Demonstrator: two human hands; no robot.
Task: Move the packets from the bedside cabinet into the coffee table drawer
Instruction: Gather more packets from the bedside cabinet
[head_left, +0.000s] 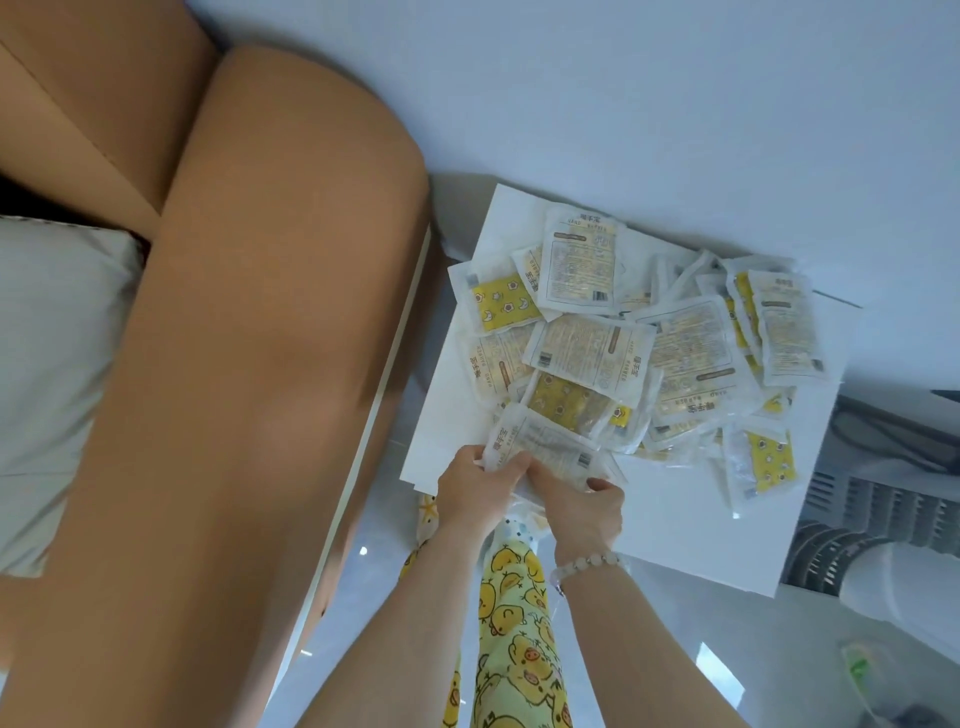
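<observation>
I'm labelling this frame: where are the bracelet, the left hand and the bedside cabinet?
bracelet (589, 564): head view, on its beads.
left hand (475, 493): head view, back of hand.
bedside cabinet (691, 540): head view, bare white top.

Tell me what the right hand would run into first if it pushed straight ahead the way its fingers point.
Probably the pile of packets on the white cabinet top: the right hand already grips the nearest ones, so the next heap behind them comes first.

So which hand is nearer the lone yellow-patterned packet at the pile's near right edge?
Right. The right hand sits left of that yellow-patterned packet, its grip on the bundle of packets at the cabinet top's near edge. The left hand is farther left, gripping the same bundle.
</observation>
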